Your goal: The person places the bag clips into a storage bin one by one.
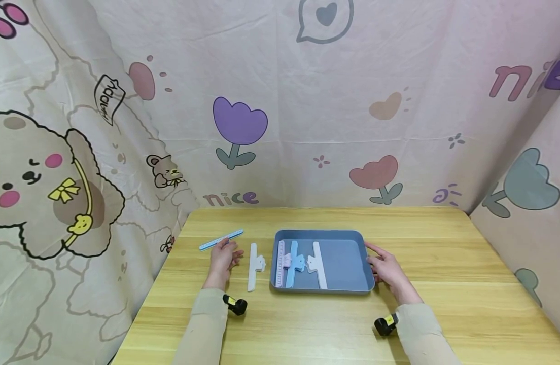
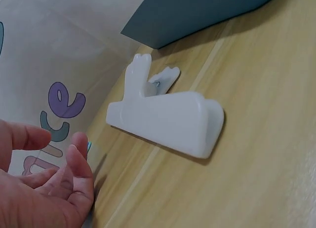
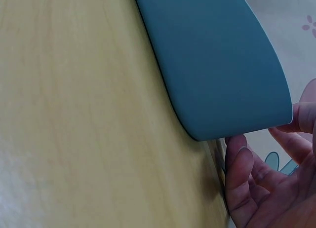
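My left hand (image 1: 223, 258) hovers over the table's left side, fingers loosely bent and nothing in its grasp. Its fingertips overlap a long light-blue strip (image 1: 236, 233) with pale markings; whether they touch cannot be told. Right of that hand, a white bag clip (image 2: 158, 119) rests on the table with its handle toward the tray. My right hand (image 1: 389, 268) is at the right end of the grey-blue tray (image 1: 348, 290), fingers against its outer wall and rim. Inside the tray lie a lilac clip (image 1: 280, 263), a blue clip (image 1: 292, 263) and another white clip (image 1: 319, 266).
A wooden table (image 1: 307, 329) carries everything. Behind it and at both sides hangs a printed cloth (image 1: 298, 101) with flowers and cartoon animals. A black wrist camera (image 1: 236, 305) sits at the left cuff, another black camera (image 1: 385, 326) at the right.
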Motion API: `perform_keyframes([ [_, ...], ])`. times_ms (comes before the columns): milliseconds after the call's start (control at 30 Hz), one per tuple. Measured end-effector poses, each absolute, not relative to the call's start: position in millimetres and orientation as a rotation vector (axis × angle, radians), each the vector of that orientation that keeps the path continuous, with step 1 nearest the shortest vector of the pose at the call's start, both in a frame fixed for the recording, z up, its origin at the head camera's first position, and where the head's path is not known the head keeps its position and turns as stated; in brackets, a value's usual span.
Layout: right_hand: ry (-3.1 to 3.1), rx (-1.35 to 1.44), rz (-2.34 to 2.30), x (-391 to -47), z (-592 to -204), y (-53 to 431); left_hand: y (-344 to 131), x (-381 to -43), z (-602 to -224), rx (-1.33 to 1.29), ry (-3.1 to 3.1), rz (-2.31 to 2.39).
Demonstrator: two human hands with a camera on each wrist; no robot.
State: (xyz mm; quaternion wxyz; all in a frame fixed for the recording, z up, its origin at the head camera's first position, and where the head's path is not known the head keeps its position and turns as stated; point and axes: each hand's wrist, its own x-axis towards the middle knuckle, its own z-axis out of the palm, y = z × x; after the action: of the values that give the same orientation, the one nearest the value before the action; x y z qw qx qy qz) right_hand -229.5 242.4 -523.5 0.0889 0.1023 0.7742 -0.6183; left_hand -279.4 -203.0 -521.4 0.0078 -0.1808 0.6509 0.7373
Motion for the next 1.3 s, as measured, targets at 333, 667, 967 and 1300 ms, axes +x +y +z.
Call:
perform_keyframes([
  [333,2.302,0.301,-1.862,-229,-525,242,-209,-279,-524,-0.567,2.008,2.337],
  [667,2.296,0.303,-1.858,-230,-525,242,-211,-271,-522,-0.701,2.087,2.311],
  [967,2.298,0.311,-1.867,-231,-526,242,-216,-262,-519,-0.789,2.159,2.310],
  [1300,2.307,0.296,-1.854,-230,-525,243,-217,-265,-522,-0.876,2.129,2.396],
])
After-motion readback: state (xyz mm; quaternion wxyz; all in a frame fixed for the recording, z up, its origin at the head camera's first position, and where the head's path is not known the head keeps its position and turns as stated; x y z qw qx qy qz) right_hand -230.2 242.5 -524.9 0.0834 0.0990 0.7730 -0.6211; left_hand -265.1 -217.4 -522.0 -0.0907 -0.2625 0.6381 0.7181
